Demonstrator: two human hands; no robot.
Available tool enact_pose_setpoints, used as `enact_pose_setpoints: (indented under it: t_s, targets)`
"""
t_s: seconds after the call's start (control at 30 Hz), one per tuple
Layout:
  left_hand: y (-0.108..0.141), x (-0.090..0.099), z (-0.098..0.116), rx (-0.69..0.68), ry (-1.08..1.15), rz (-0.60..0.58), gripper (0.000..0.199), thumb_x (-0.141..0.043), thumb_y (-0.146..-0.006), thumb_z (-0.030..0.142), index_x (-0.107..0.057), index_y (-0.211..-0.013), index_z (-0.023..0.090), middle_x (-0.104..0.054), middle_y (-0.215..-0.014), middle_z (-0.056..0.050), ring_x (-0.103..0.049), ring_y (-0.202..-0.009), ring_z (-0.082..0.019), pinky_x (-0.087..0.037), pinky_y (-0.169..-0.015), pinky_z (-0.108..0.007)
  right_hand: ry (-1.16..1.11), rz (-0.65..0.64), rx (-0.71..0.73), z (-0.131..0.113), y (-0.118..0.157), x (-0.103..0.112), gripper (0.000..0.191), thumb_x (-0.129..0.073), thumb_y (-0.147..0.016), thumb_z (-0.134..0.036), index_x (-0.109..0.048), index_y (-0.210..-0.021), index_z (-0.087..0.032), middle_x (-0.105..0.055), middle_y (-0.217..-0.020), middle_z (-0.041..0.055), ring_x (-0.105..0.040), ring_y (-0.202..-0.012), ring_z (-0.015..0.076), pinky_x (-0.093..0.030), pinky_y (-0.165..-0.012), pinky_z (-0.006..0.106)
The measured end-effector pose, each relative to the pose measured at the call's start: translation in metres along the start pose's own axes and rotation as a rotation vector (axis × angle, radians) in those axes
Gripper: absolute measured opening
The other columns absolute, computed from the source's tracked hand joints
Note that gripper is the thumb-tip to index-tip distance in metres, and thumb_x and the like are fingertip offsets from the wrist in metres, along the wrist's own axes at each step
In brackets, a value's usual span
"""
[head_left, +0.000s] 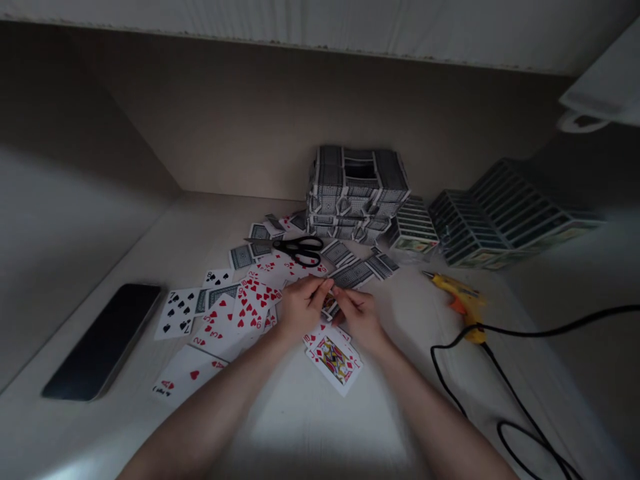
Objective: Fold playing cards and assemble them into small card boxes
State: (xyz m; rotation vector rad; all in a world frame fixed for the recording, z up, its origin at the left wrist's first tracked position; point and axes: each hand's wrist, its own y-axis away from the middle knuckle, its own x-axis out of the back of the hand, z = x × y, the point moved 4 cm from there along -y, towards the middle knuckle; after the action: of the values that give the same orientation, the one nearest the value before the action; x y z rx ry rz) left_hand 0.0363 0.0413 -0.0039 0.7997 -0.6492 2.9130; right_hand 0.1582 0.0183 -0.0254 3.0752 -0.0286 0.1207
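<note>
My left hand [304, 305] and my right hand [361, 315] meet at the middle of the table, fingers pinched on one playing card [329, 304]. Its printed face shows partly between them; the fingers cover the rest. Just below lies a jack of diamonds [334, 360], face up over other red cards. Left of my hands, loose playing cards [255, 307] are spread in overlapping layers. Beyond them, black-handled scissors [299, 248] rest on cards and cut pieces. A box-like structure built from playing cards [357, 190] stands at the back.
A dark phone [103, 340] lies at the left. To the right is a yellow glue gun [463, 297] with a black cable [520, 333] looping forward. Several stacked card packs [515, 213] stand at the back right. A shelf edge [300, 40] hangs overhead.
</note>
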Motion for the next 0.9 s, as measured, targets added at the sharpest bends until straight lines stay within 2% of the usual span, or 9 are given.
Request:
enact_pose_setpoints:
  t_s: [0.17, 0.27, 0.37, 0.57, 0.7, 0.83, 0.9]
  targets:
    - [0.002, 0.0, 0.006, -0.187, -0.178, 0.037, 0.023, -0.048, -0.084, 0.028, -0.063, -0.071, 0.017, -0.065, -0.065, -0.003, -0.057, -0.06, -0.011, -0.042, -0.06, -0.023, -0.057, 0.022, -0.018, 0.001, 0.0, 0.0, 0.038, -0.053, -0.076, -0.049, -0.055, -0.058, -0.016, -0.049, -0.048, -0.0034, -0.047, -0.04, 0.0103, -0.042, -0.037, 0.022]
    - [0.002, 0.001, 0.007, -0.23, -0.233, 0.076, 0.021, -0.049, -0.083, 0.027, -0.061, -0.069, 0.017, -0.064, -0.064, -0.003, -0.057, -0.06, -0.011, -0.041, -0.06, -0.023, -0.052, 0.014, -0.014, -0.002, -0.001, 0.0, 0.037, -0.052, -0.076, -0.05, -0.059, -0.063, -0.016, -0.056, -0.055, -0.0015, -0.052, -0.043, 0.0115, -0.043, -0.038, 0.022]
    - [0.0, 0.0, 0.004, -0.152, -0.196, 0.077, 0.023, -0.049, -0.083, 0.03, -0.058, -0.066, 0.017, -0.061, -0.06, -0.001, -0.054, -0.057, -0.01, -0.039, -0.057, -0.022, -0.06, 0.018, 0.0, -0.006, -0.001, 0.0, 0.036, -0.052, -0.076, -0.05, -0.06, -0.064, -0.016, -0.055, -0.054, -0.0018, -0.054, -0.043, 0.012, -0.042, -0.038, 0.022]
    - [-0.003, 0.0, -0.002, 0.033, -0.076, 0.055, 0.031, -0.046, -0.084, 0.035, -0.055, -0.061, 0.016, -0.05, -0.05, 0.003, -0.043, -0.047, -0.008, -0.031, -0.048, -0.02, -0.053, 0.032, 0.045, -0.011, -0.001, 0.0, 0.039, -0.053, -0.077, -0.048, -0.052, -0.053, -0.017, -0.048, -0.048, -0.0027, -0.048, -0.044, 0.0112, -0.042, -0.043, 0.022]
    - [-0.004, -0.001, -0.004, 0.087, -0.018, 0.058, 0.038, -0.044, -0.084, 0.037, -0.048, -0.052, 0.016, -0.038, -0.044, 0.005, -0.034, -0.044, -0.007, -0.026, -0.045, -0.02, -0.024, 0.013, 0.045, -0.012, 0.0, 0.001, 0.04, -0.052, -0.077, -0.048, -0.051, -0.052, -0.017, -0.047, -0.047, -0.0027, -0.045, -0.046, 0.0105, -0.04, -0.044, 0.022]
    - [-0.006, -0.001, -0.004, 0.119, 0.035, 0.055, 0.041, -0.043, -0.084, 0.039, -0.044, -0.05, 0.016, -0.034, -0.044, 0.005, -0.032, -0.044, -0.007, -0.024, -0.043, -0.021, -0.01, -0.003, 0.05, -0.011, -0.001, 0.003, 0.04, -0.053, -0.076, -0.047, -0.049, -0.051, -0.017, -0.045, -0.047, -0.0029, -0.043, -0.047, 0.0099, -0.037, -0.043, 0.02]
    - [-0.007, -0.001, -0.005, 0.143, 0.061, 0.061, 0.042, -0.042, -0.084, 0.04, -0.043, -0.05, 0.016, -0.034, -0.044, 0.005, -0.032, -0.044, -0.007, -0.024, -0.043, -0.02, -0.045, -0.051, 0.037, -0.01, -0.001, 0.002, 0.037, -0.053, -0.077, -0.046, -0.051, -0.055, -0.017, -0.049, -0.051, -0.0023, -0.046, -0.05, 0.0107, -0.039, -0.046, 0.021]
